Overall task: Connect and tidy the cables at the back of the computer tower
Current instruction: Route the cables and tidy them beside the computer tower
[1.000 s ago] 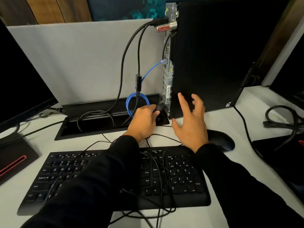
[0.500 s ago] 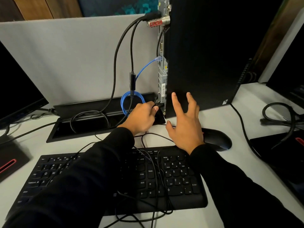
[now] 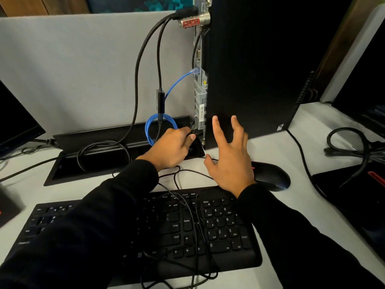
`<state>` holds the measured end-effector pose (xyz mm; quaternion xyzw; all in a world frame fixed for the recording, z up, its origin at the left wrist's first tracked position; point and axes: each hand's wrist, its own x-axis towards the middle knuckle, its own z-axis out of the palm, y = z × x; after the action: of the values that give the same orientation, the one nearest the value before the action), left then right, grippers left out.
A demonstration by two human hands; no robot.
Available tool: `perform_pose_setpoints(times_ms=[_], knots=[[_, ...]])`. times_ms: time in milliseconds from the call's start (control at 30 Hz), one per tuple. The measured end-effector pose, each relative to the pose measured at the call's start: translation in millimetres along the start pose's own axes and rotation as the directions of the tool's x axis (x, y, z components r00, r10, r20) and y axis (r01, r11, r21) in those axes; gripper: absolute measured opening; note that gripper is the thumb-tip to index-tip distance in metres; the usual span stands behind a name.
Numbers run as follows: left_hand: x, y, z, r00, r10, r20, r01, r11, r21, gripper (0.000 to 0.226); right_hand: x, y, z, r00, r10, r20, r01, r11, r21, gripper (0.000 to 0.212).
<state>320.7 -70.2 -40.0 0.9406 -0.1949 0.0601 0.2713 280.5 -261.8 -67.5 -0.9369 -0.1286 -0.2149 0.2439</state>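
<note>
A black computer tower (image 3: 260, 65) stands on the desk with its rear panel (image 3: 200, 97) facing left. My left hand (image 3: 173, 148) grips a black cable plug (image 3: 194, 133) at the bottom of that panel. My right hand (image 3: 229, 157) is open with spread fingers, its fingertips at the tower's lower side panel. A blue network cable (image 3: 158, 130) is plugged in midway up and hangs in a coil. Two thick black cables (image 3: 145, 59) run down from the top of the panel, beside a silver lock with red dials (image 3: 194, 20).
A black keyboard (image 3: 187, 230) lies in front, with thin black wires (image 3: 193, 236) looped over it. A black mouse (image 3: 270, 176) sits right of my right hand. A black cable tray (image 3: 68, 163) is set in the desk. A monitor (image 3: 16, 122) stands at left.
My left hand has moved the plug a little up and right toward the base of the rear panel. My right hand stays spread at the tower's side.
</note>
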Motion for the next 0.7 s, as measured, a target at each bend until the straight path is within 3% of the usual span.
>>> perform_pose_setpoints(times_ms=[400,700], knots=[[5,-1,-5,0.995,-0.083,0.062,0.092,0.983,-0.16,0.02,0,2,1,1.0,-0.008,0.002,0.008,1.0,0.003,0.099],[12,-4,-10,0.992,-0.045,0.119,0.055,0.995,-0.08,0.016,-1,1,1,1.0,0.001,0.025,-0.001,1.0,0.022,0.101]])
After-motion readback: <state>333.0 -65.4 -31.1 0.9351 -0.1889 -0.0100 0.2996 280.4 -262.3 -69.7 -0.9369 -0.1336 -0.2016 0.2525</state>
